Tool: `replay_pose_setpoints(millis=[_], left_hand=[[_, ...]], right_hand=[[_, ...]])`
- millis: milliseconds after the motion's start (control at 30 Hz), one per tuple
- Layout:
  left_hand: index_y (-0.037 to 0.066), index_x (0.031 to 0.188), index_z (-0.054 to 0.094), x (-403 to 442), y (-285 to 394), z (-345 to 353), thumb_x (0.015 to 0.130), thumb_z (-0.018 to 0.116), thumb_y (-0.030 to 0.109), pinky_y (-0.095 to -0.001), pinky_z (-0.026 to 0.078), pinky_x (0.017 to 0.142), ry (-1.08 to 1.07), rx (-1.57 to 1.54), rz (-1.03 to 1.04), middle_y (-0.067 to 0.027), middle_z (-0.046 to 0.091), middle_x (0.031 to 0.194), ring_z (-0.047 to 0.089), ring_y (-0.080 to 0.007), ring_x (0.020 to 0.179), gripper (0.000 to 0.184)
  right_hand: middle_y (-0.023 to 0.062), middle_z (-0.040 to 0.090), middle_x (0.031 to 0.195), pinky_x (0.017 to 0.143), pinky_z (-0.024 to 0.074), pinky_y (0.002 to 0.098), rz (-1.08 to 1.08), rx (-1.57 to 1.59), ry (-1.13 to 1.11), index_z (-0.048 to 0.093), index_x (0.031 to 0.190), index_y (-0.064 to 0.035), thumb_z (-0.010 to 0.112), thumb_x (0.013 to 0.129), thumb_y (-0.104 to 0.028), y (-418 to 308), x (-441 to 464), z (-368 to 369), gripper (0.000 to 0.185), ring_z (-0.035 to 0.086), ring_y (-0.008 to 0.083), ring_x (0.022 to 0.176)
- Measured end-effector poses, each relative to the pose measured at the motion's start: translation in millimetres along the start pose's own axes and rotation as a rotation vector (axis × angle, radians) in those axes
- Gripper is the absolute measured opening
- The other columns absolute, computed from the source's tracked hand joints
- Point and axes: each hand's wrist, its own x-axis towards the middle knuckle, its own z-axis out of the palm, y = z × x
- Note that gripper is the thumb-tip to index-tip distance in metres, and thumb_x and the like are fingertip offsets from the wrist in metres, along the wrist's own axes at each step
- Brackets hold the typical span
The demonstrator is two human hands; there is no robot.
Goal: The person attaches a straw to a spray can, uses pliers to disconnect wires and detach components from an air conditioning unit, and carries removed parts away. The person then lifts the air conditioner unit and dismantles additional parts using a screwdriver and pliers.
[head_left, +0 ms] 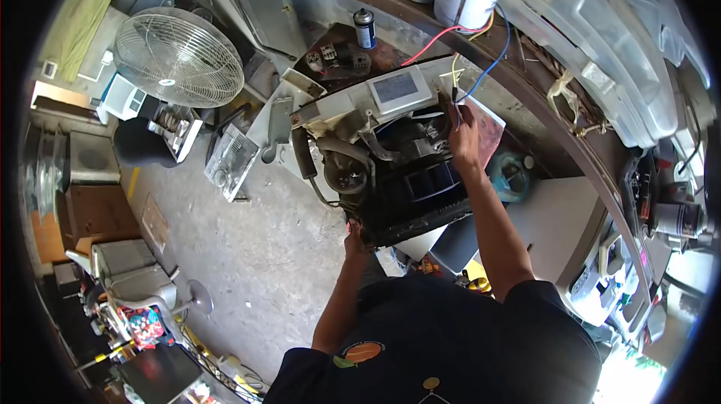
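Observation:
An opened appliance unit [390, 171] with a dark, dirty interior is in front of me. It has a round compressor-like part [345, 171], bent pipes and a black fan housing. My left hand [354, 240] is closed on its lower left corner, the fingers partly hidden by the edge. At the unit's upper right, my right hand [464, 134] is closed around the lower end of the wires [455, 82], where a black connector shows above the fingers. Yellow and blue leads run up from there. Behind the unit lies a white panel with a grey display [399, 90].
A spray can [364, 28] and small electrical parts [338, 58] sit on the brown surface behind. A caged fan [179, 57] stands at left, near a loose white grille [234, 164] on the floor. A curved brown shelf edge [578, 96] carries cans and clear plastic containers.

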Motion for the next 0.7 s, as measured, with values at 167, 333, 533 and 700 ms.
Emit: replay_pose_setpoints(millis=[167, 333, 533, 700], left_hand=[[0.006, 0.135, 0.067, 3.0, 19.1, 6.6, 0.103, 0.058, 0.058, -0.0478, 0.059, 0.081, -0.362, -0.437, -0.058, -0.0130, 0.075, 0.118, 0.072, -0.0294, 0.095, 0.061], [0.013, 0.135, 0.066, -23.6, 28.7, 24.1, 0.108, 0.050, 0.051, -0.0429, 0.060, 0.079, -0.466, -0.557, 0.048, -0.0100, 0.075, 0.120, 0.073, -0.0267, 0.103, 0.050], [0.010, 0.142, 0.061, 135.0, -30.8, -53.6, 0.105, 0.057, 0.046, -0.0479, 0.058, 0.091, -1.268, -0.527, -0.114, -0.0132, 0.074, 0.124, 0.070, -0.0304, 0.111, 0.051], [0.009, 0.136, 0.065, 69.5, -25.2, -18.7, 0.103, 0.057, 0.043, -0.0450, 0.058, 0.090, -0.627, -0.481, 0.751, -0.0146, 0.074, 0.119, 0.070, -0.0293, 0.107, 0.047]], right_hand=[[0.0082, 0.063, 0.085, 0.053, 0.0402, 0.0298, 0.413, 0.696, -0.101, 0.064, 0.120, -0.0096, 0.056, 0.105, -0.049, -1.8, 13.5, 10.0, 0.043, 0.055, 0.0153, 0.062], [-0.0005, 0.043, 0.067, 0.050, 0.0306, 0.0302, 0.549, 0.570, -0.063, 0.063, 0.090, -0.0110, 0.054, 0.100, -0.065, -23.1, 8.4, 9.5, 0.055, 0.034, 0.0133, 0.049], [0.0009, 0.049, 0.067, 0.049, 0.0295, 0.0299, 0.439, 0.592, 0.089, 0.066, 0.104, -0.0069, 0.057, 0.101, -0.054, -30.7, -24.2, 5.4, 0.048, 0.039, 0.0124, 0.052], [0.0063, 0.062, 0.075, 0.058, 0.0404, 0.0332, 0.305, 0.433, 0.332, 0.074, 0.098, -0.0009, 0.061, 0.101, -0.049, -44.8, -80.5, 6.9, 0.050, 0.050, 0.0162, 0.062]])
